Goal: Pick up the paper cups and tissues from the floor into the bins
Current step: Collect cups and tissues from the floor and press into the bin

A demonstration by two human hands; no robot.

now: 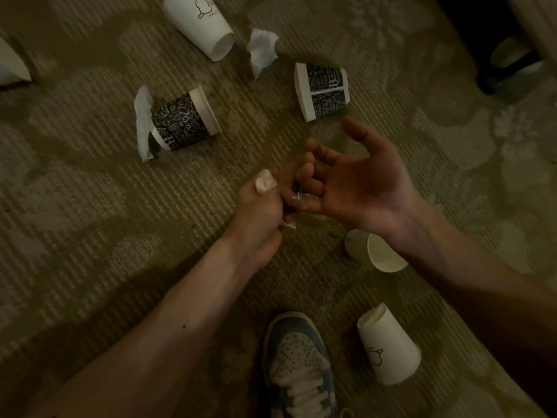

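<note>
On the carpeted floor [90, 206], a dark cup [180, 119] lies on its side beyond the left hand [259, 206], against a tissue [143, 125]. A second dark cup [321, 90] lies beyond the right hand [358, 179], and a small white cup [382, 251] beneath its wrist.

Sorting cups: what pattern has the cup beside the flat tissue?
Paper cup: black, white doodles; head view.

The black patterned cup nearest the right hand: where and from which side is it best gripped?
Probably take the black patterned cup round its printed middle, coming down from above, thumb and fingers on opposite flanks. It lies on its side, wide white end toward the picture's left, so no rim faces up. The open right hand is nearest.
</note>
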